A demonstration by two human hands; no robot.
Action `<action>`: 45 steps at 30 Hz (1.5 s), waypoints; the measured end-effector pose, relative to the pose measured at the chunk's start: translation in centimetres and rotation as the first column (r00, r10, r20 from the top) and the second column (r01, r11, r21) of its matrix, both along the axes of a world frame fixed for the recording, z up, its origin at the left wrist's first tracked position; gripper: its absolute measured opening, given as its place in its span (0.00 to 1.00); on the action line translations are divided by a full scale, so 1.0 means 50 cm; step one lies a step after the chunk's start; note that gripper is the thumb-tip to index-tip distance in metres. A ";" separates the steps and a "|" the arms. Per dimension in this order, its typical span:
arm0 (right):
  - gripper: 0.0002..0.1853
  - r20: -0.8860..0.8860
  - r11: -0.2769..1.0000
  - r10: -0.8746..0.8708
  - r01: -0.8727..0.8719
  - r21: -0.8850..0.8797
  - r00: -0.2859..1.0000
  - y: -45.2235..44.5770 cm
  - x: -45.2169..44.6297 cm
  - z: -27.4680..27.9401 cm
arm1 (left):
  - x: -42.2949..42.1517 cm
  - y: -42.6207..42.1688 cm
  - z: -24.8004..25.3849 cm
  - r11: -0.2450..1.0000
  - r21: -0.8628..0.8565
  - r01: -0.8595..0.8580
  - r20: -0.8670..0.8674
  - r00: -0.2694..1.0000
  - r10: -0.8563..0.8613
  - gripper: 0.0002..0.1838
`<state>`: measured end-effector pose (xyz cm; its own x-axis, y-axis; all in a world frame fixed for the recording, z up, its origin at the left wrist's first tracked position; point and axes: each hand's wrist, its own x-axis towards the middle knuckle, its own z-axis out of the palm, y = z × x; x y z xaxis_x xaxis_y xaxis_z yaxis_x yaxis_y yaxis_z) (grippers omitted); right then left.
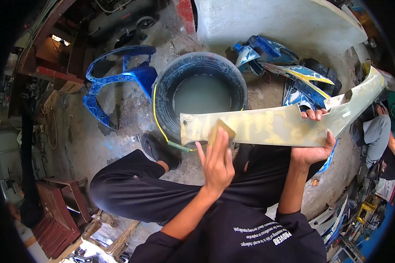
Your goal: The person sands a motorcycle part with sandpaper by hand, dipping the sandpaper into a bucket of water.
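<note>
My left hand (217, 168) presses a small tan piece of sandpaper (225, 131) flat against a long motorcycle body panel (267, 127). The fingers lie extended over the sandpaper, slightly blurred. Patchy cream, yellow and grey cover the panel, which has a small hole near its left end and a curved, narrower part at the right. My right hand (314, 151) grips the panel from below, thumb on the near edge and fingertips over the far edge. The panel's left end overlaps the near rim of a black bucket (162, 83) with cloudy water inside.
A blue plastic fairing frame (118, 79) lies on the concrete floor left of the bucket. Several blue, white and yellow fairings (300, 76) are piled at the right. A wooden stool (59, 215) stands lower left. Another person's leg (376, 136) shows at the right edge.
</note>
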<state>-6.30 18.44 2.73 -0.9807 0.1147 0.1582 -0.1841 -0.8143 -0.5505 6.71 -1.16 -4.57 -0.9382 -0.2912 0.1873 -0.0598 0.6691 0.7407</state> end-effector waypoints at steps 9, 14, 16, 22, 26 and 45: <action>0.29 -0.007 1.000 -0.013 0.013 -0.014 1.000 0.007 -0.001 -0.006 | -0.009 0.027 0.016 0.995 0.085 0.057 -0.025 0.998 -0.055 0.28; 0.30 0.002 1.000 -0.016 0.016 -0.009 1.000 0.004 -0.002 -0.003 | -0.029 -0.018 0.002 1.000 -0.021 -0.008 -0.035 0.999 0.007 0.27; 0.30 -0.005 1.000 -0.008 0.008 -0.013 1.000 0.006 0.001 -0.005 | -0.062 -0.055 -0.009 0.995 -0.021 -0.099 0.006 0.995 0.099 0.27; 0.29 -0.023 0.999 0.013 -0.014 -0.033 1.000 0.005 -0.001 -0.007 | -0.005 0.030 0.037 0.987 0.005 0.161 -0.047 0.986 -0.161 0.28; 0.30 -0.011 1.000 0.004 -0.004 -0.013 1.000 0.010 -0.001 -0.009 | -0.029 -0.009 -0.001 0.996 -0.055 0.066 -0.024 0.997 -0.067 0.28; 0.28 -0.002 1.000 -0.026 0.026 0.008 1.000 -0.006 0.002 0.005 | -0.062 -0.053 -0.032 0.967 0.010 -0.254 -0.035 0.967 0.254 0.26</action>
